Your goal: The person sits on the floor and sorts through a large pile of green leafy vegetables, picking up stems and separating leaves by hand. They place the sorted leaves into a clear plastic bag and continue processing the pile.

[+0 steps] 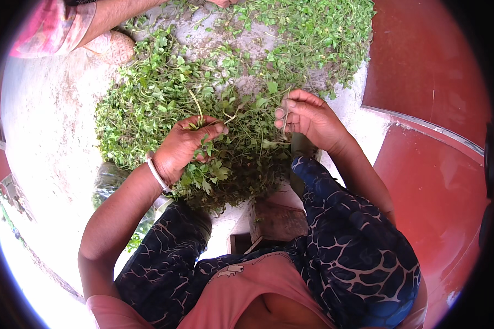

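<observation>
My left hand is closed round a small bunch of leafy green herb sprigs, which look like parsley or celery leaves. Pale stems poke out above its thumb, and the leaves hang below the fist. To the right, my right hand is raised with its fingers curled, pinching what looks like a thin pale stem. Both hands are just over a wide heap of the same cut greens spread on the ground. A white bracelet circles my left wrist.
Another person's arm and shoe are at the far left of the heap. A small wooden stool stands between my knees. A clear plastic bag with greens lies by my left leg. Red panels line the right.
</observation>
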Tool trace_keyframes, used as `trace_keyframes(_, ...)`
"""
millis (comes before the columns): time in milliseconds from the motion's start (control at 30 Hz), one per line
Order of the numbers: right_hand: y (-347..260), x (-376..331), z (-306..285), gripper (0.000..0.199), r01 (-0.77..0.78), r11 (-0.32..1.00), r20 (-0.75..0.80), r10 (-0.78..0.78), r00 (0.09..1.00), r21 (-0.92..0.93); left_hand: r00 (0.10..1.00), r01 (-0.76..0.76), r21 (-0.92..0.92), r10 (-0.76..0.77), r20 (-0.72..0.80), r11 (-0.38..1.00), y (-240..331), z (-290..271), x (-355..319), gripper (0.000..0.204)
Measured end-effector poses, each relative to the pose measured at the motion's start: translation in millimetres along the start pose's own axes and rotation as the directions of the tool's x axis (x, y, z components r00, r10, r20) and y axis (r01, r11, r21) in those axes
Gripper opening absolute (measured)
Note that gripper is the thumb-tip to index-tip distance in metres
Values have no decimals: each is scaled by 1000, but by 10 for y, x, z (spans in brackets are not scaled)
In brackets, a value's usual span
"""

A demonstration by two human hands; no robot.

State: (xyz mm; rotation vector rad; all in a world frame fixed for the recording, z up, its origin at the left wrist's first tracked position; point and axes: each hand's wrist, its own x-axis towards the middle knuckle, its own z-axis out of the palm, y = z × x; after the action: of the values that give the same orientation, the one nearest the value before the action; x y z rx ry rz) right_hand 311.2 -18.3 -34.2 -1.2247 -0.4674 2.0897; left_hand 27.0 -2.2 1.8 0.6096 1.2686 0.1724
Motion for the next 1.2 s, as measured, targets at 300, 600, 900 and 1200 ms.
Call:
trace_keyframes(300,72,-12,137,40,226,611,-1,-349,937,-759,997,-28,-17,29,69,999,-7,95,19,28)
trace_keyframes(600,85,0,507,19,238,734,233,-111,966,-636,991,4,63,-12,133,998,13,230,-24,29)
trace_keyframes(900,-55,-104,297,14,-32,966,18,37,999,-255,988,-128,-166,110,-112,978,-9,-50,59,19)
trace_keyframes(1200,-78,-181,409,14,-109,985,128,126,984,-131,967,-191,-247,225,116,950,-103,178,125,19)
